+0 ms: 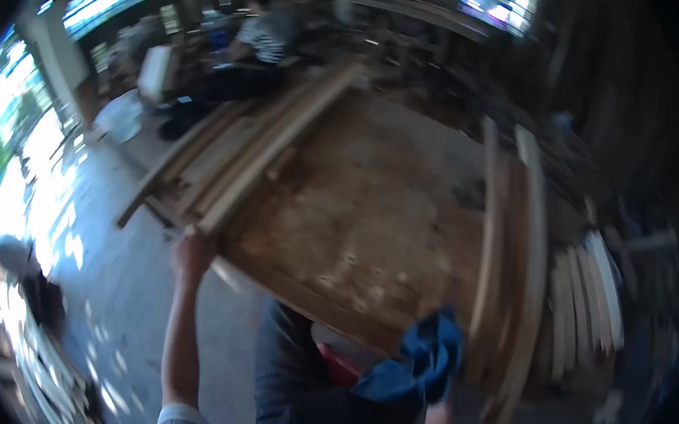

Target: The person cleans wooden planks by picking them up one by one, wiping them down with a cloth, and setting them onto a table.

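Observation:
At the near left corner of the wooden worktable [294, 284], my left hand [193, 253] is closed on the near end of a long wooden strip [281, 148]. Other strips lie alongside it. A crumpled blue cloth [431, 351] hangs at the table's near edge, right of my legs. It covers most of my right hand [439, 407], which appears closed on it; the fingers are blurred and hidden. Wood dust and small pale chips lie on the tabletop in front.
More long wooden strips [511, 257] lie along the table's right side. Beyond them leans a stack of short boards [588, 299]. A person in a striped shirt [267, 39] sits at the back, another person [24, 267] is at far left. Something red [335, 365] shows under the table.

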Motion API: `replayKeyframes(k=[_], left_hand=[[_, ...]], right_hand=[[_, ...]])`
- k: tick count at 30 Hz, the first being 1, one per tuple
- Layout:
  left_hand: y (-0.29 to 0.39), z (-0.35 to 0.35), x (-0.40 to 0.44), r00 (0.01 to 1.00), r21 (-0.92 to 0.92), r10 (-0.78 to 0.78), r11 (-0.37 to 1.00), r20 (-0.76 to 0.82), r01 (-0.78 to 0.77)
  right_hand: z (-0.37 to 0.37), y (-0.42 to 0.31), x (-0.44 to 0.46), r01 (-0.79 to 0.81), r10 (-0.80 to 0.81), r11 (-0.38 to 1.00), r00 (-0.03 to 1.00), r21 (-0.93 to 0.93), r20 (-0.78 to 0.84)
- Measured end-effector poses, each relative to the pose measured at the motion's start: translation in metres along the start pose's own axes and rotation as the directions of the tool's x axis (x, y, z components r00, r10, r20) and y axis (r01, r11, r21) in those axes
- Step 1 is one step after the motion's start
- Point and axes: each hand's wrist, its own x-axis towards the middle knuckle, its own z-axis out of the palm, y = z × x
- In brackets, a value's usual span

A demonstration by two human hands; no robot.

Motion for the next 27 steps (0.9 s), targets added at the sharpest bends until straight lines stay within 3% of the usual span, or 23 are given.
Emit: replayKeyframes(k=[1, 3, 4, 5, 6, 7, 9, 10, 12, 13, 15, 16, 18, 19, 20, 22, 23, 25, 26, 27], left_hand=[[0.011, -0.009, -0.005, 0.999, 0.033, -0.010, 0.999, -0.046, 0.011], [0.024, -0.034, -0.016, 0.990, -0.076, -0.044, 0.997, -0.134, 0.034], [0.027, -0.038, -0.017, 0.993, -0.065, -0.050, 0.997, -0.106, 0.043], [0.028, -0.041, -0.015, 0.995, -0.049, -0.065, 0.997, -0.080, 0.061], [0.032, -0.046, -0.017, 0.994, -0.032, -0.073, 0.997, -0.082, 0.071], [0.035, -0.048, -0.018, 0.995, -0.034, -0.061, 0.998, -0.081, 0.058], [0.038, -0.052, -0.020, 0.994, -0.035, -0.063, 0.998, -0.093, 0.060], [0.038, -0.054, -0.021, 0.993, -0.034, -0.057, 0.998, -0.101, 0.054], [0.038, -0.054, -0.020, 0.994, -0.030, -0.077, 0.997, -0.077, 0.075], [0.036, -0.053, -0.019, 0.995, -0.026, -0.079, 0.997, -0.063, 0.077], [0.030, -0.043, -0.019, 0.994, -0.035, -0.066, 0.997, -0.089, 0.063], [0.028, -0.039, -0.017, 0.991, -0.054, -0.057, 0.997, -0.121, 0.051], [0.021, -0.033, -0.015, 0.988, -0.056, -0.052, 0.997, -0.148, 0.044], [0.022, -0.030, -0.012, 0.985, -0.044, -0.043, 0.998, -0.166, 0.036], [0.032, -0.046, -0.018, 0.991, -0.022, -0.047, 0.999, -0.124, 0.045], [0.035, -0.032, -0.025, 0.895, -0.081, -0.090, 0.995, -0.437, 0.061], [0.043, -0.036, -0.033, 0.816, -0.105, 0.006, 0.991, -0.578, -0.082], [0.125, -0.090, -0.089, 0.848, -0.157, 0.017, 0.981, -0.530, -0.118], [0.153, -0.094, -0.108, 0.858, -0.331, 0.191, 0.865, -0.477, -0.376], [0.176, -0.097, -0.126, 0.815, -0.495, 0.366, 0.658, -0.449, -0.568]], right_hand=[[-0.012, -0.005, -0.025, 0.034, -0.033, 0.999, 0.995, 0.009, -0.098], [-0.024, -0.024, -0.047, 0.099, -0.095, 0.995, 0.971, 0.009, -0.219], [0.014, -0.071, -0.057, -0.002, -0.154, 0.903, 0.932, -0.429, -0.327], [0.056, -0.115, -0.064, -0.168, -0.236, 0.629, 0.889, -0.759, -0.393], [0.060, -0.117, -0.066, -0.053, -0.397, 0.627, 0.837, -0.777, -0.377], [0.054, -0.119, -0.065, -0.059, -0.400, 0.629, 0.830, -0.775, -0.388], [0.039, -0.125, -0.059, -0.177, -0.535, 0.346, 0.770, -0.922, -0.348], [0.043, -0.143, -0.061, -0.387, -0.398, 0.251, 0.794, -0.887, -0.459], [0.026, -0.140, -0.062, -0.445, -0.570, 0.168, 0.684, -0.880, -0.455], [0.023, -0.140, -0.063, -0.466, -0.549, 0.166, 0.688, -0.869, -0.474], [0.002, -0.117, -0.060, -0.500, -0.553, 0.016, 0.717, -0.866, -0.424], [0.010, -0.127, -0.060, -0.577, -0.357, 0.051, 0.752, -0.815, -0.554], [0.016, -0.114, -0.058, -0.622, -0.311, -0.040, 0.752, -0.782, -0.582], [0.015, -0.098, -0.058, -0.607, -0.415, -0.025, 0.729, -0.794, -0.544], [0.020, -0.095, -0.061, -0.610, -0.414, 0.007, 0.720, -0.792, -0.557], [0.024, -0.092, -0.068, -0.589, -0.412, 0.069, 0.719, -0.806, -0.560], [0.024, -0.085, -0.070, -0.558, -0.445, 0.095, 0.717, -0.824, -0.537], [0.019, -0.067, -0.070, -0.499, -0.504, 0.134, 0.710, -0.856, -0.493], [0.015, -0.062, -0.066, -0.510, -0.497, 0.133, 0.708, -0.850, -0.502], [0.012, -0.058, -0.061, -0.478, -0.539, 0.145, 0.696, -0.866, -0.474]])
